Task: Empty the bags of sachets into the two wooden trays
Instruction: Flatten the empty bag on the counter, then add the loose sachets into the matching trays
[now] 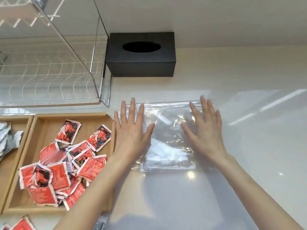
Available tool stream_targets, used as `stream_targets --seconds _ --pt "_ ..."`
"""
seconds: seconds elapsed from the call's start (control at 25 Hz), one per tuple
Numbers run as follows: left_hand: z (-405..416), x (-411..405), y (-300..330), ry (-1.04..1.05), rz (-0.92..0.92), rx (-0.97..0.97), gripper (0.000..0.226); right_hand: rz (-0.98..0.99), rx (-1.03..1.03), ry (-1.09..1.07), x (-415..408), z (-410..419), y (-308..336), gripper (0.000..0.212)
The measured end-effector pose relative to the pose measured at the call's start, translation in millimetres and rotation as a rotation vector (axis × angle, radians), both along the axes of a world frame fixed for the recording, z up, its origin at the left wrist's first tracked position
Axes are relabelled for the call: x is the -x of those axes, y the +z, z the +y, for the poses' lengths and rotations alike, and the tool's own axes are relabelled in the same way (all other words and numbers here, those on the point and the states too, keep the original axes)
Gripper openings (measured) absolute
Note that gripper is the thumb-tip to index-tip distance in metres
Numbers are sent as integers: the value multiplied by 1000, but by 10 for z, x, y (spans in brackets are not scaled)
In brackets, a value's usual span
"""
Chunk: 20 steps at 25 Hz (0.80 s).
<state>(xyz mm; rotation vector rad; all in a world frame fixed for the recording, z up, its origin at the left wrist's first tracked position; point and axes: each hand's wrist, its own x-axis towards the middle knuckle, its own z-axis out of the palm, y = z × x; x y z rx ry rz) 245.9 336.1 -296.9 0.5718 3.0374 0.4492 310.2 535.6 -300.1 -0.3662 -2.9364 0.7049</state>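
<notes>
Clear plastic bag (167, 135): empty, zip edge away from the person, lying flat and crinkled on the white surface just right of the nearer tray.

Wooden tray (73, 116), light wood, shallow, rectangular: holds a loose heap of red sachets (66, 165) with white crimped edges and black print, overlapping at all angles, massed toward its near half.

Second wooden tray (18, 117), touching the first on its left, cut by the picture's edge: holds crumpled silver-grey sachets (10, 140).

Stray red sachet (23, 224): on the surface in front of the trays.
</notes>
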Motion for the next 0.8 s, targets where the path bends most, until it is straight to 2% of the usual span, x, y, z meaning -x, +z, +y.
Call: stream_targets --seconds 0.12,0.28,0.6,0.8 --pt "14 -14 -116 -30 -75 125 67 -122 -51 50 -8 -91 -121 65" --pt "-1 6 -133 -31 -102 137 66 -183 -83 40 16 -114 -161 66" --pt "-268 -216 169 -19 -42 -64 59 -71 -68 116 -163 -477 203 67" --pt "-709 -587 394 5 13 -91 61 -17 -43 186 -431 -958 442 68"
